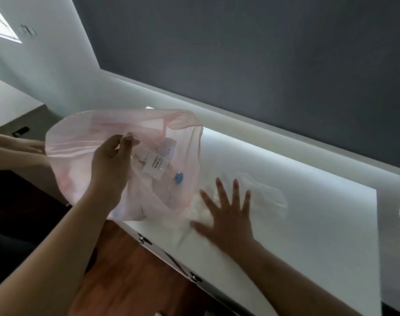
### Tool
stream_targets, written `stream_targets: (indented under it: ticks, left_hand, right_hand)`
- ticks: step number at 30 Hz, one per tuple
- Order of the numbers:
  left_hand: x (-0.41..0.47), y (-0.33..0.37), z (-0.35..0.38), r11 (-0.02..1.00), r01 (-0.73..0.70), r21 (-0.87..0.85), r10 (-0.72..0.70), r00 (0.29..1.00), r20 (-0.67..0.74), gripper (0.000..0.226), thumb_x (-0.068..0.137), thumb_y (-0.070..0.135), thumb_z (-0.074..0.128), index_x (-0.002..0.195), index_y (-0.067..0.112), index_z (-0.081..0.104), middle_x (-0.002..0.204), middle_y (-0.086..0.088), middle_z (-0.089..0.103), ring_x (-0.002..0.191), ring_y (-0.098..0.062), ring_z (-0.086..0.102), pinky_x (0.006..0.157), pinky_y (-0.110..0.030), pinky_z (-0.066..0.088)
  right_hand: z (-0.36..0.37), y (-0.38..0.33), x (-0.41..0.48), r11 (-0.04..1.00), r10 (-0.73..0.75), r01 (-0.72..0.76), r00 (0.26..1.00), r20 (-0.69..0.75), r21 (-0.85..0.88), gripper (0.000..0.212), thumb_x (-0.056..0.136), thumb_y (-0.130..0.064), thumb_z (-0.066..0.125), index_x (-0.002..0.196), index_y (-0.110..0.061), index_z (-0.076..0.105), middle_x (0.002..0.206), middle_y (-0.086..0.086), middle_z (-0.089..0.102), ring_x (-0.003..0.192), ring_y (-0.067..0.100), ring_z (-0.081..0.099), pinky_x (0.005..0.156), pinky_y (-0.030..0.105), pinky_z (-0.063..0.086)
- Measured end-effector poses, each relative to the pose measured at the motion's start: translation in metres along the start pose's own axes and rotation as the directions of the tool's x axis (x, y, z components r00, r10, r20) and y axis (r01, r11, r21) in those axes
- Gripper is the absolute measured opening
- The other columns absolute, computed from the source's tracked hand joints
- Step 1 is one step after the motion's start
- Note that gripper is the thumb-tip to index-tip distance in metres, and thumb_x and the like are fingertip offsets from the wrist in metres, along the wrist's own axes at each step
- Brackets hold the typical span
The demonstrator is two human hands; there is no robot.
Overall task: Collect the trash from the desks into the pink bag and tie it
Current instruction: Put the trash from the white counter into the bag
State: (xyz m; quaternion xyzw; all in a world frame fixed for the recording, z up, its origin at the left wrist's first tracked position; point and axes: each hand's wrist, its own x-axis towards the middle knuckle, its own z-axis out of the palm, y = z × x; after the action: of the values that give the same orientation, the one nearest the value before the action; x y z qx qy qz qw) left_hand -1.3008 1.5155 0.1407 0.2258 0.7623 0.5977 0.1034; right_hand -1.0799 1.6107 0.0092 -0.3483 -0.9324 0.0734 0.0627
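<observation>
A thin, see-through pink bag (80, 137) hangs open over the front edge of the white desk (319, 236). My left hand (110, 165) pinches its near rim and holds the mouth open. Inside lies a clear plastic bottle (158, 168) with a white label and a blue cap, among other pale trash. My right hand (226, 215) is spread flat, fingers apart, on crumpled white tissue (199, 213) beside the bag's mouth. A clear plastic wrapper (269, 197) lies on the desk just right of that hand.
Another person's hand (32, 147) reaches in at the left behind the bag. A dark grey wall (262, 53) with a lit white ledge runs behind the desk. Wooden floor (130, 281) shows below the desk edge. A second desk top (395, 224) adjoins on the right.
</observation>
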Motion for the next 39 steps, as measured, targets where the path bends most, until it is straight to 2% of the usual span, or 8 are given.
stream_targets:
  ticks: [4, 8, 12, 16, 22, 25, 34, 39]
  left_hand:
    - [0.004, 0.004, -0.002, 0.999, -0.019, 0.042, 0.019, 1.0, -0.012, 0.03, 0.099, 0.041, 0.051, 0.08, 0.026, 0.069, 0.051, 0.016, 0.057, 0.039, -0.004, 0.04, 0.046, -0.023, 0.033]
    - [0.005, 0.007, 0.0, 0.999, -0.022, 0.044, 0.023, 1.0, -0.007, 0.03, 0.101, 0.041, 0.05, 0.083, 0.026, 0.07, 0.064, 0.013, 0.062, 0.044, 0.001, 0.047, 0.042, -0.017, 0.036]
    - [0.007, 0.004, 0.002, 0.999, -0.024, 0.048, 0.025, 1.0, -0.009, 0.03, 0.1, 0.042, 0.05, 0.084, 0.027, 0.07, 0.063, 0.019, 0.063, 0.045, 0.002, 0.045, 0.047, -0.022, 0.036]
    - [0.009, -0.002, 0.006, 1.0, -0.015, 0.021, 0.016, 1.0, -0.023, 0.028, 0.099, 0.038, 0.052, 0.08, 0.028, 0.07, 0.062, 0.019, 0.063, 0.047, 0.002, 0.047, 0.049, -0.023, 0.037]
    - [0.007, -0.004, 0.012, 0.999, -0.033, -0.038, 0.033, 0.999, 0.005, 0.027, 0.101, 0.033, 0.052, 0.084, 0.02, 0.069, 0.057, 0.017, 0.061, 0.043, 0.0, 0.054, 0.04, -0.012, 0.038]
    - [0.009, -0.004, 0.009, 0.999, -0.038, -0.022, 0.038, 0.999, -0.008, 0.027, 0.1, 0.036, 0.053, 0.081, 0.025, 0.07, 0.059, 0.017, 0.062, 0.046, 0.0, 0.051, 0.043, -0.015, 0.039]
    - [0.008, 0.016, -0.01, 0.984, -0.134, 0.119, 0.138, 0.99, -0.029, 0.025, 0.101, 0.038, 0.047, 0.097, 0.028, 0.07, 0.084, 0.013, 0.07, 0.073, 0.0, 0.061, 0.066, -0.028, 0.048]
    - [0.011, 0.031, -0.034, 0.969, -0.175, 0.174, 0.199, 0.971, -0.134, 0.023, 0.101, 0.037, 0.046, 0.094, 0.031, 0.067, 0.077, 0.023, 0.067, 0.073, 0.002, 0.062, 0.063, -0.007, 0.043]
  right_hand:
    - [-0.016, 0.038, 0.011, 0.999, 0.032, -0.031, 0.999, 0.022, -0.018, 0.036, 0.092, -0.042, 0.05, 0.125, -0.029, 0.057, 0.138, 0.002, 0.049, 0.132, 0.036, 0.04, 0.112, 0.054, 0.017]
    - [-0.036, 0.059, 0.017, 0.985, 0.149, -0.163, 0.968, -0.201, -0.053, 0.033, 0.082, -0.02, 0.049, 0.11, -0.016, 0.065, 0.119, 0.005, 0.06, 0.12, 0.033, 0.05, 0.11, 0.05, 0.025]
    - [-0.04, 0.073, 0.014, 0.951, 0.309, -0.308, 0.928, -0.207, 0.035, 0.053, 0.085, -0.062, 0.039, 0.123, -0.028, 0.054, 0.153, 0.011, 0.031, 0.145, 0.042, 0.014, 0.115, 0.06, 0.0]
    - [-0.02, 0.069, 0.021, 0.965, 0.261, -0.261, 0.964, 0.054, -0.015, 0.099, 0.063, -0.098, 0.012, 0.146, -0.051, -0.014, 0.16, -0.002, -0.026, 0.143, 0.037, -0.029, 0.108, 0.061, -0.02]
    - [-0.007, 0.09, 0.005, 0.95, 0.312, -0.308, 0.945, -0.099, 0.054, 0.034, 0.091, -0.039, 0.049, 0.121, -0.023, 0.052, 0.125, 0.008, 0.046, 0.118, 0.036, 0.043, 0.095, 0.045, 0.033]
    - [-0.012, 0.096, 0.001, 0.936, 0.352, -0.347, 0.93, -0.103, 0.067, 0.014, 0.091, -0.02, 0.052, 0.099, -0.009, 0.051, 0.1, 0.013, 0.054, 0.099, 0.037, 0.051, 0.083, 0.043, 0.038]
    - [-0.077, -0.078, 0.091, 0.883, -0.17, 0.339, 0.876, -0.452, 0.324, 0.021, 0.084, -0.013, 0.056, 0.103, -0.009, 0.048, 0.097, 0.016, 0.058, 0.087, 0.035, 0.053, 0.078, 0.043, 0.047]
    - [-0.076, -0.12, 0.139, 0.887, -0.431, 0.424, 0.903, -0.003, 0.184, 0.056, 0.091, -0.061, 0.045, 0.137, -0.031, 0.047, 0.152, -0.003, 0.039, 0.138, 0.028, 0.033, 0.112, 0.05, 0.027]
